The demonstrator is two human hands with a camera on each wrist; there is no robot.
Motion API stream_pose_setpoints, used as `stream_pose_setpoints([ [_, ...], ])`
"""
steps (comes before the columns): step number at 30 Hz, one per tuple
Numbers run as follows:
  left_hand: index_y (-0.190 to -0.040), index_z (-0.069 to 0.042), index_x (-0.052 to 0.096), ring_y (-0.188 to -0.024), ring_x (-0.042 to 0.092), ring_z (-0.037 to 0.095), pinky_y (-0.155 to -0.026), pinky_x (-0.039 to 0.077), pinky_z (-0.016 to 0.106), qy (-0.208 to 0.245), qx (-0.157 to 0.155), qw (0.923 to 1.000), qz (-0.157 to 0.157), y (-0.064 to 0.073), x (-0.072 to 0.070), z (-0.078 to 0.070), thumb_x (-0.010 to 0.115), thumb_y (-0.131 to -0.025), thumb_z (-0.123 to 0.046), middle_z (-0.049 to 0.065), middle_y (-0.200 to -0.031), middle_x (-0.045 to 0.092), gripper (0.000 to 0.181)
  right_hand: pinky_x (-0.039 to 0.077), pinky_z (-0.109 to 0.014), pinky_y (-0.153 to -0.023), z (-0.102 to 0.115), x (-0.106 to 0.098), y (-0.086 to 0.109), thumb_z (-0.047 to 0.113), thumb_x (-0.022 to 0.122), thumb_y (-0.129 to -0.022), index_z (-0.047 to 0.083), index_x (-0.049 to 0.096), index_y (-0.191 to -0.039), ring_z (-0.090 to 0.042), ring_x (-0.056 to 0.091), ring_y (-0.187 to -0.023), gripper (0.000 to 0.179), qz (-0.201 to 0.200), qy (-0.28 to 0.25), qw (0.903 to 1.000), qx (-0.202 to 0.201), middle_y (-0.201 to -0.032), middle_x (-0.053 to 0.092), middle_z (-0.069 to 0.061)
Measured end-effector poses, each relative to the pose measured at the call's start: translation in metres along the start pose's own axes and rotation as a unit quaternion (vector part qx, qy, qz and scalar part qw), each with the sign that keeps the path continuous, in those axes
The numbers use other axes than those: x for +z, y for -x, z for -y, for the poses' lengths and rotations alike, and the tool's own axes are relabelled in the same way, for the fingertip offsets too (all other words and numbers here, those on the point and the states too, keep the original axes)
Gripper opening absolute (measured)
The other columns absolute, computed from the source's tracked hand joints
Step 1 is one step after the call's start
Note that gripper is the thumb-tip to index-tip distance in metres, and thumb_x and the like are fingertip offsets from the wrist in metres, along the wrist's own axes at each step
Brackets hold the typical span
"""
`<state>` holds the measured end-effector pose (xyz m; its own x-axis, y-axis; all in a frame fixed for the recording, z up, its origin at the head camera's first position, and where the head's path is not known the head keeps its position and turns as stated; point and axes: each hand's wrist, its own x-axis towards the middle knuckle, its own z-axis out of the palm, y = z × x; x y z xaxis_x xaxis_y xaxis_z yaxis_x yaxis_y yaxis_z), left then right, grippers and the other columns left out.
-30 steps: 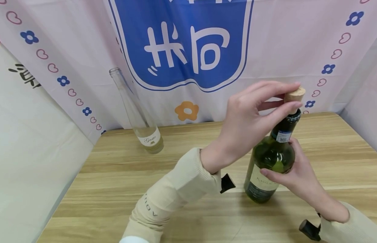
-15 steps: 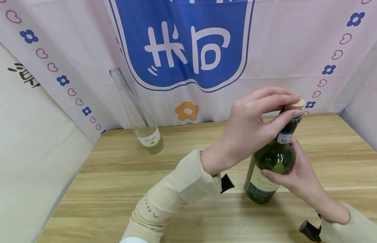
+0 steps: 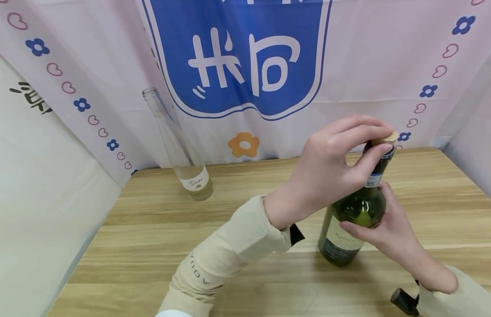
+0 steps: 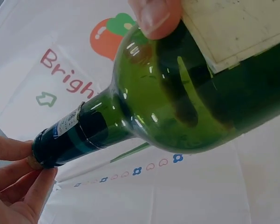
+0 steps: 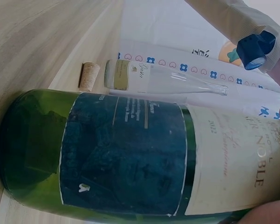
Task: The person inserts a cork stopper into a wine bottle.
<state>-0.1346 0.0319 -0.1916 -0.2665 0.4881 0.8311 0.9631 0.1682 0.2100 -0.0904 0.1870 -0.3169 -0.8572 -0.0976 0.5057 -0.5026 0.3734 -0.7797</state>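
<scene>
In the head view a green wine bottle [image 3: 340, 237] stands upright on the wooden table [image 3: 150, 246], right of the middle. My right hand [image 3: 388, 229] grips its body around the shoulder, the thumb lying across the front near the cream label. At the bottle's top my left hand [image 3: 328, 167] pinches a pale cork [image 3: 390, 138] between thumb and fingers. The cork sits in the mouth, with only a short part above the rim. From the left wrist view, the left fingers [image 4: 37, 191] close around the dark neck end, and a sliver of cork [image 4: 34, 163] shows between them.
A clear glass bottle [image 3: 198, 180] with a white label stands at the table's back left, against a printed cloth backdrop [image 3: 269, 132]. Another cork [image 5: 89, 77] stands on the table near it, seen in the right wrist view. White cloth walls [image 3: 39, 176] border the sides.
My left hand has moved down with the cork, which now stands lower in the bottle mouth. My right hand and the bottle have hardly moved.
</scene>
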Motion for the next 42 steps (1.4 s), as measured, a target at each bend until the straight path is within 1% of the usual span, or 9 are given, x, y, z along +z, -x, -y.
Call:
stream_pose_setpoints([
  [5,-0.103,0.003,0.066,-0.097,0.057,0.007,-0.088,0.038,0.007,0.027,-0.007,0.9996,0.006,0.003,0.000,0.002,0.061,-0.086,-0.006,0.009,-0.102,0.064,0.020,0.040,-0.009,-0.082,-0.001,0.001,0.000,-0.019,0.074,-0.056,0.006,0.034,-0.134,-0.004,0.050,-0.103,0.091,-0.004,-0.005,1.0000,-0.006,-0.120,0.049,0.006],
  [9,-0.119,0.007,0.054,-0.107,0.053,0.008,-0.091,0.039,0.010,0.086,-0.046,0.9950,0.023,0.013,0.001,0.008,0.067,-0.082,-0.006,0.013,-0.116,0.058,0.041,0.040,-0.008,-0.082,-0.001,0.000,0.000,-0.017,0.076,-0.057,0.006,0.035,-0.133,-0.002,0.050,-0.102,0.090,-0.003,0.003,1.0000,0.003,-0.119,0.049,0.008],
  [11,-0.128,0.006,0.045,-0.114,0.048,0.008,-0.094,0.037,0.012,0.102,-0.081,0.9906,0.042,0.023,0.002,0.010,0.072,-0.078,-0.009,0.014,-0.126,0.052,0.059,0.041,-0.008,-0.082,0.000,0.000,0.000,-0.015,0.076,-0.059,0.007,0.034,-0.133,0.000,0.051,-0.101,0.088,0.003,0.008,0.9999,0.009,-0.119,0.049,0.010],
  [14,-0.135,0.000,0.037,-0.121,0.041,0.007,-0.099,0.033,0.014,0.122,-0.149,0.9779,0.082,0.042,0.004,0.016,0.079,-0.071,-0.016,0.010,-0.135,0.045,0.079,0.041,-0.007,-0.082,0.000,-0.001,0.000,-0.011,0.077,-0.061,0.007,0.034,-0.132,0.002,0.052,-0.099,0.085,0.008,0.018,0.9997,0.017,-0.117,0.049,0.011],
  [17,-0.139,-0.005,0.032,-0.126,0.035,0.006,-0.102,0.030,0.017,0.141,-0.219,0.9586,0.115,0.064,0.009,0.022,0.082,-0.066,-0.019,0.006,-0.140,0.039,0.089,0.040,-0.007,-0.081,0.000,-0.001,0.000,-0.007,0.078,-0.062,0.006,0.034,-0.131,0.002,0.051,-0.098,0.083,0.008,0.032,0.9991,0.027,-0.115,0.049,0.013],
  [23,-0.142,-0.009,0.026,-0.130,0.030,0.008,-0.105,0.028,0.021,0.153,-0.301,0.9282,0.156,0.102,0.021,0.030,0.083,-0.065,-0.023,-0.001,-0.144,0.032,0.096,0.037,-0.005,-0.081,-0.001,-0.002,0.001,-0.002,0.079,-0.063,0.008,0.032,-0.134,0.005,0.046,-0.102,0.086,0.013,0.044,0.9979,0.045,-0.117,0.046,0.014],
  [27,-0.143,-0.011,0.023,-0.131,0.028,0.008,-0.106,0.026,0.021,0.162,-0.340,0.9080,0.184,0.121,0.031,0.031,0.083,-0.065,-0.025,-0.003,-0.145,0.028,0.100,0.040,-0.006,-0.079,0.000,-0.001,0.001,-0.004,0.079,-0.063,0.007,0.032,-0.133,0.005,0.049,-0.100,0.084,0.010,0.038,0.9983,0.044,-0.116,0.047,0.015],
  [33,-0.145,-0.013,0.016,-0.130,0.029,0.007,-0.106,0.025,0.022,0.196,-0.394,0.8755,0.200,0.144,0.050,0.032,0.084,-0.064,-0.026,-0.003,-0.145,0.027,0.106,0.041,-0.007,-0.079,0.000,0.000,0.001,-0.007,0.078,-0.062,0.006,0.034,-0.132,0.004,0.051,-0.098,0.083,0.005,0.030,0.9988,0.040,-0.114,0.048,0.018],
  [42,-0.132,-0.019,0.039,-0.113,0.045,0.002,-0.097,0.038,0.024,0.208,-0.422,0.8563,0.213,0.160,0.073,0.033,0.083,-0.063,-0.031,-0.011,-0.122,0.049,0.083,0.039,-0.006,-0.081,0.000,0.000,0.002,-0.007,0.078,-0.061,0.008,0.035,-0.131,0.004,0.050,-0.099,0.083,-0.001,0.025,0.9986,0.045,-0.114,0.049,0.017],
])
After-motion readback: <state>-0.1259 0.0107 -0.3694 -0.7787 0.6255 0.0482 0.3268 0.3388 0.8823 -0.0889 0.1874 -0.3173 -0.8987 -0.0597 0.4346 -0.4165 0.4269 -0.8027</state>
